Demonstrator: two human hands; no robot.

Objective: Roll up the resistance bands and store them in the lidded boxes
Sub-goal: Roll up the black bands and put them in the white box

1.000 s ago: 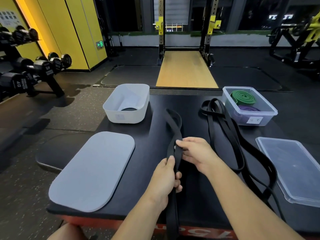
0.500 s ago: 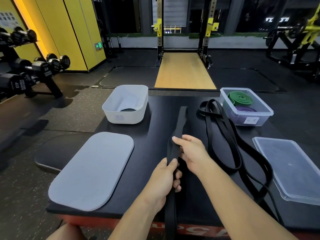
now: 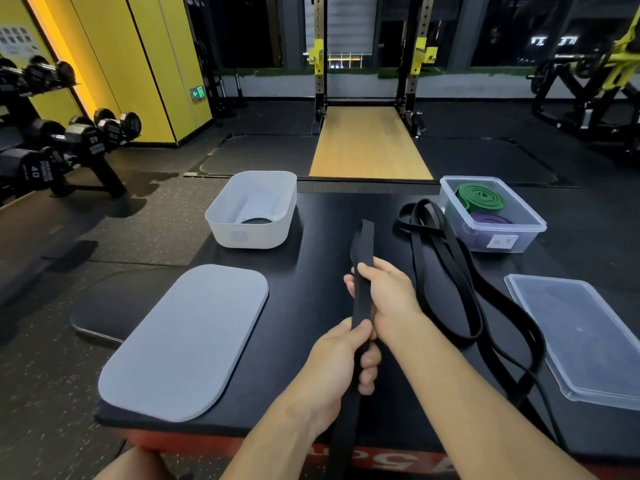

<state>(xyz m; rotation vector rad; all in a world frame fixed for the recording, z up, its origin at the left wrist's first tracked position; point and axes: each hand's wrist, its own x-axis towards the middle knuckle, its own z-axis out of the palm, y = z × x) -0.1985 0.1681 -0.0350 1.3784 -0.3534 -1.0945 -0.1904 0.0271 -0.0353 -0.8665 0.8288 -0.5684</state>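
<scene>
Band [image 3: 362, 299] is held flat, rolling not yet begun: left hand [image 3: 341, 362] pinches it near, right hand [image 3: 388, 296] grips it farther. Next, I think: curl far end tightly w/o twist.

Dim gym light, warm orange glow down the yellow wall [image 3: 114, 64] at left, dark windows [image 3: 512, 29] behind, soft shadows beside the white box [image 3: 252, 233] and dumbbell rack [image 3: 86, 143], faint sheen on the clear lid [image 3: 581, 334], sharp centre, wide-angle bending toward the edges.
</scene>
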